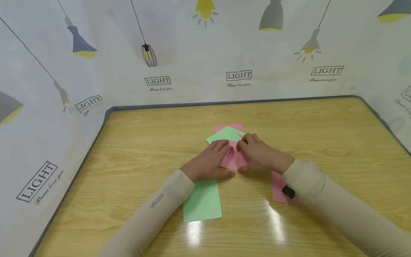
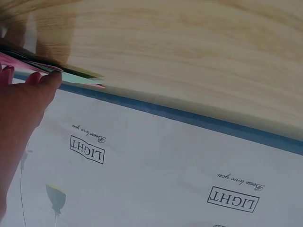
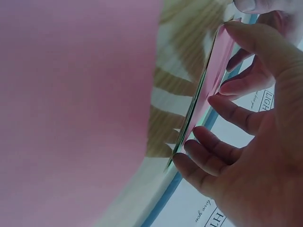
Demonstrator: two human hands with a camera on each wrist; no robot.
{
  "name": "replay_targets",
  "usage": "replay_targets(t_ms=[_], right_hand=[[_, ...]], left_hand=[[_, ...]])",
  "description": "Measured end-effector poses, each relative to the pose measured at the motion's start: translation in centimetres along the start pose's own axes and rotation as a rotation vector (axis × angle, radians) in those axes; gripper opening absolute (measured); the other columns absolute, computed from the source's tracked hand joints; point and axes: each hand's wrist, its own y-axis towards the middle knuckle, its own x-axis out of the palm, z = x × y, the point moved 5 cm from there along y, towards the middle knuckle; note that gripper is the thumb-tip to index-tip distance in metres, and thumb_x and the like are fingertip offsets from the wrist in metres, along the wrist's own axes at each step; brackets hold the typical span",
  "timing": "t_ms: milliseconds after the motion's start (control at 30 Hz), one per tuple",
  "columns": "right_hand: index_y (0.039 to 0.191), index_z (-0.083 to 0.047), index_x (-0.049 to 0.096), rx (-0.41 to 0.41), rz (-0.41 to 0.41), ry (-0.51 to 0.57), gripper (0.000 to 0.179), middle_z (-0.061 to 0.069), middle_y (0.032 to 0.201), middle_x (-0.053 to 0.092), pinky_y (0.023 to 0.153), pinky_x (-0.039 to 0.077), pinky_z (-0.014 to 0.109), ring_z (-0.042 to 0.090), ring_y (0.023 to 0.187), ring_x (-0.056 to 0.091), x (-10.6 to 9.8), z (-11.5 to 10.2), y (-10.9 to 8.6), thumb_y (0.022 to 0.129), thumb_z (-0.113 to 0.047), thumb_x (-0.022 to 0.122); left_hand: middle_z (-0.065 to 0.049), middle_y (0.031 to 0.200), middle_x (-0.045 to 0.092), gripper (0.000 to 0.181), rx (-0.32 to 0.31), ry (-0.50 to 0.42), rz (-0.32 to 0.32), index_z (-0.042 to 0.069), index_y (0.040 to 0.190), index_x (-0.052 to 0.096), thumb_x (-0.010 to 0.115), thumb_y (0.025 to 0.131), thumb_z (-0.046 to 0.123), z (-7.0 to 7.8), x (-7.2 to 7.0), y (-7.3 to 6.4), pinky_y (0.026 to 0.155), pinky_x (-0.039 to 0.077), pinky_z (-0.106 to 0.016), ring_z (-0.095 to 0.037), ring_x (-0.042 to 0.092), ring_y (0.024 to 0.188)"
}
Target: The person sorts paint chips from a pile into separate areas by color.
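A pink sheet of paper lies on top of a small overlapping pile near the middle of the table. Beneath it, a green sheet shows a pointed corner, and another pink sheet peeks out behind. My left hand rests its fingertips on the pile's left side, thumb stretched along the near edge. From the right, my right hand touches the top pink sheet with loosely bent fingertips, its thumb by the near edge. In the right wrist view, those fingertips press on the pink paper.
A green card lies by my left forearm, and a pink card lies partly under my right forearm. A black piece sits at the right cuff. A white printed sheet surrounds the wooden table, along its dark edge.
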Motion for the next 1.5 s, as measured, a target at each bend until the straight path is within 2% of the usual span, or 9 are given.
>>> replay_targets(t_ms=[200,433,600,700,900,1067,1233,1367,1500], right_hand=[[0.118,0.0,0.051,-0.052,0.02,0.001,0.063,0.015,0.118,0.039,0.087,0.046,0.041,0.032,0.109,0.041,0.0,0.0,-0.2,0.075,-0.036,0.08],[0.121,0.003,0.048,-0.157,0.094,-0.024,0.069,0.016,0.121,0.039,0.092,0.045,0.041,0.032,0.11,0.044,-0.3,-0.3,-0.4,0.074,-0.039,0.08],[0.12,0.0,0.049,-0.193,0.095,-0.015,0.067,0.017,0.127,0.04,0.095,0.045,0.042,0.033,0.117,0.042,-0.5,-0.5,-1.2,0.076,-0.041,0.078],[0.123,-0.003,0.05,-0.192,0.081,-0.004,0.067,0.018,0.134,0.039,0.096,0.045,0.043,0.033,0.123,0.039,-0.7,-0.5,-1.9,0.078,-0.044,0.077],[0.123,-0.01,0.054,-0.132,0.048,0.074,0.059,0.011,0.14,0.038,0.096,0.044,0.042,0.028,0.13,0.034,-1.5,0.3,-4.3,0.077,-0.039,0.079],[0.121,-0.018,0.055,-0.074,0.019,0.139,0.054,0.005,0.142,0.036,0.094,0.044,0.044,0.026,0.13,0.035,-2.4,1.3,-7.5,0.075,-0.031,0.081],[0.119,-0.021,0.056,-0.06,0.004,0.143,0.054,0.006,0.142,0.037,0.095,0.044,0.05,0.029,0.129,0.038,-3.3,2.5,-10.4,0.074,-0.031,0.083],[0.116,-0.022,0.056,-0.044,0.009,0.14,0.052,0.008,0.14,0.039,0.094,0.044,0.051,0.03,0.127,0.039,-3.4,3.5,-12.5,0.072,-0.027,0.083],[0.116,-0.023,0.056,-0.028,0.011,0.163,0.056,0.01,0.139,0.04,0.091,0.045,0.052,0.032,0.124,0.041,-2.5,4.5,-14.1,0.069,-0.027,0.086]], left_hand=[[-0.014,0.156,0.023,0.074,-0.006,0.021,-0.015,0.008,0.147,0.036,0.064,0.091,0.048,0.3,0.1,0.3,0.114,0.022,-0.035,-0.027,0.014,0.145],[-0.018,0.158,0.018,0.081,0.015,0.07,-0.019,0.005,0.151,0.029,0.06,0.092,0.052,0.6,0.0,0.5,0.116,0.015,-0.036,-0.031,0.006,0.147],[-0.009,0.15,0.029,0.086,-0.004,0.06,0.036,0.008,0.148,0.035,0.065,0.085,0.059,0.8,-0.4,0.5,0.11,0.029,-0.029,-0.023,0.02,0.14],[-0.006,0.142,0.033,0.087,0.009,0.05,0.066,0.009,0.144,0.04,0.068,0.081,0.063,1.4,-0.5,0.7,0.106,0.034,-0.027,-0.021,0.025,0.134],[-0.005,0.137,0.036,0.079,0.061,0.041,0.071,0.012,0.14,0.045,0.068,0.082,0.062,3.4,-0.7,1.3,0.103,0.036,-0.027,-0.02,0.03,0.129],[-0.003,0.138,0.036,0.069,0.167,-0.021,0.05,0.016,0.136,0.046,0.069,0.084,0.055,5.5,-0.5,1.6,0.099,0.037,-0.022,-0.017,0.03,0.128],[-0.006,0.14,0.035,0.068,0.247,-0.015,0.024,0.016,0.136,0.045,0.069,0.084,0.053,8.0,0.0,2.8,0.1,0.033,-0.018,-0.018,0.029,0.13],[-0.004,0.14,0.033,0.072,0.251,0.023,-0.016,0.017,0.138,0.044,0.069,0.083,0.058,10.1,1.0,4.0,0.099,0.032,-0.016,-0.017,0.028,0.13],[-0.001,0.138,0.033,0.073,0.242,0.074,-0.057,0.019,0.138,0.044,0.068,0.083,0.059,11.9,2.3,4.9,0.098,0.031,-0.014,-0.014,0.029,0.129]])
